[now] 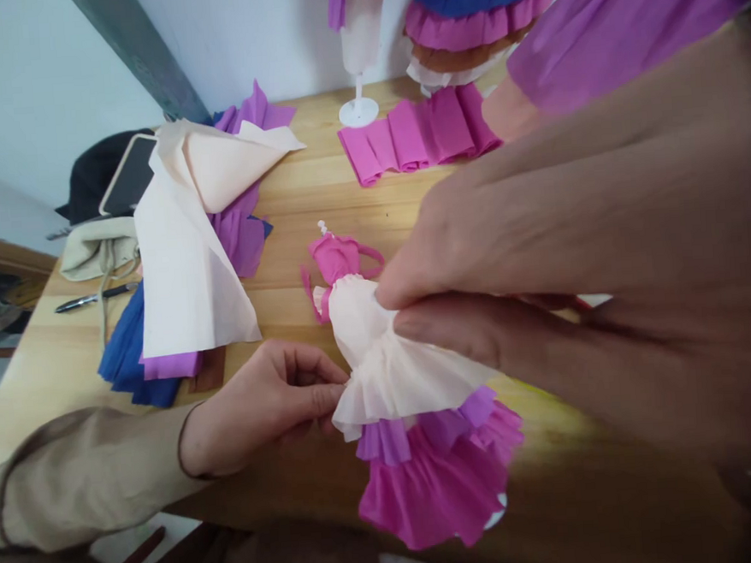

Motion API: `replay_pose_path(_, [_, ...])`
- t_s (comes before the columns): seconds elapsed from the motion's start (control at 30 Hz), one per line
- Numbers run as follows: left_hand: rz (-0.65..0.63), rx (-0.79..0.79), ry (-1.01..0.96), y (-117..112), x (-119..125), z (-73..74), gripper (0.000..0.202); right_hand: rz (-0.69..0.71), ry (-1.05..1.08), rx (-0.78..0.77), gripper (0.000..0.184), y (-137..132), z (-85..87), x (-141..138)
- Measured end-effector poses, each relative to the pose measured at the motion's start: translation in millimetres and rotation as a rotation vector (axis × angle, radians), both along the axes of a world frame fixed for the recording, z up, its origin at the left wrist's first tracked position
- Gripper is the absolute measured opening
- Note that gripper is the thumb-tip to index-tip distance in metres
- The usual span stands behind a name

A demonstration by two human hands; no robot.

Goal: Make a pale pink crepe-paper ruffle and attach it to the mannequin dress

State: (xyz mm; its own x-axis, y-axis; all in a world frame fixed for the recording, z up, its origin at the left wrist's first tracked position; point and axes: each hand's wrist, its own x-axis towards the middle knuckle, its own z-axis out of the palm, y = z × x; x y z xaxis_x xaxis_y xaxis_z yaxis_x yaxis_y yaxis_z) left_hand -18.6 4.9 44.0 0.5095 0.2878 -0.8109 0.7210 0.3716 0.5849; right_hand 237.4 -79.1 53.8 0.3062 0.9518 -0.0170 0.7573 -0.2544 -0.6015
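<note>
A small doll form in a crepe-paper dress point(415, 399) lies on the wooden table point(318, 191), its pink bodice pointing away from me. Over purple and pink ruffled layers lies a cream paper layer point(387, 358). My left hand point(261, 405) pinches the cream layer's left edge between thumb and fingers. My right hand point(541, 261), large and close to the camera, pinches the cream layer at the waist from the right, thumb under forefinger.
Loose cream, purple and blue crepe sheets point(193, 243) lie at the left. A pleated pink strip point(417, 133) lies beyond. A white stand point(360, 102) and a layered paper dress point(473, 17) stand at the back. A pen point(94, 297) and dark bag point(111, 171) sit far left.
</note>
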Motion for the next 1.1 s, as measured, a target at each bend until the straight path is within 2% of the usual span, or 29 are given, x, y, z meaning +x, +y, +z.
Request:
replay_pose_path(0.03, [-0.002,0.001,0.003,0.1,0.9,0.9,0.021,-0.077,-0.042,-0.140,0.071,2.4,11.0,-8.2])
replay_pose_path(0.1, [-0.009,0.008,0.006,0.2,2.3,2.4,0.022,-0.017,-0.044,-0.060,0.060,7.7,38.0,-27.7])
replay_pose_path(0.17, [-0.007,-0.003,-0.004,-0.1,1.9,2.0,0.022,0.400,-0.264,-0.018,0.052,13.2,60.8,-43.8])
replay_pose_path(0.2, [0.001,-0.015,-0.011,-0.3,1.0,0.9,0.021,0.504,-0.371,0.004,0.045,15.7,66.9,-48.1])
replay_pose_path(0.23, [0.014,-0.027,-0.018,-0.5,-0.3,-0.7,0.021,0.552,-0.465,0.017,0.039,17.8,68.6,-49.4])
replay_pose_path(0.27, [0.028,-0.035,-0.023,-0.7,-1.7,-2.6,0.021,0.553,-0.538,0.020,0.034,19.3,66.0,-47.7])
replay_pose_path(0.33, [0.047,-0.034,-0.023,-1.0,-4.4,-6.5,0.022,0.505,-0.571,0.029,0.040,19.6,50.5,-36.7])
replay_pose_path(0.37, [0.052,-0.024,-0.019,-1.1,-5.3,-8.1,0.023,0.517,-0.522,0.003,0.044,18.2,40.0,-28.9])
replay_pose_path(0.43, [0.052,-0.003,-0.010,-1.2,-5.8,-10.0,0.026,0.582,-0.335,0.149,0.049,12.9,19.6,-12.4])
replay_pose_path(0.47, [0.047,0.009,-0.003,-1.1,-5.5,-10.4,0.026,0.623,-0.240,0.247,0.046,9.5,11.5,-5.3])
replay_pose_path(0.53, [0.031,0.029,0.004,-0.9,-4.0,-10.3,0.024,0.611,-0.187,0.284,0.038,3.1,0.9,4.7])
replay_pose_path(0.7, [0.010,0.046,-0.025,-1.2,-2.0,-9.8,0.019,0.619,-0.229,0.281,0.039,-0.6,-2.7,6.4])
replay_pose_path(1.1, [-0.030,0.127,-0.010,-1.5,-6.3,-9.5,0.024,0.647,-0.293,0.276,0.043,-1.6,-14.8,10.6])
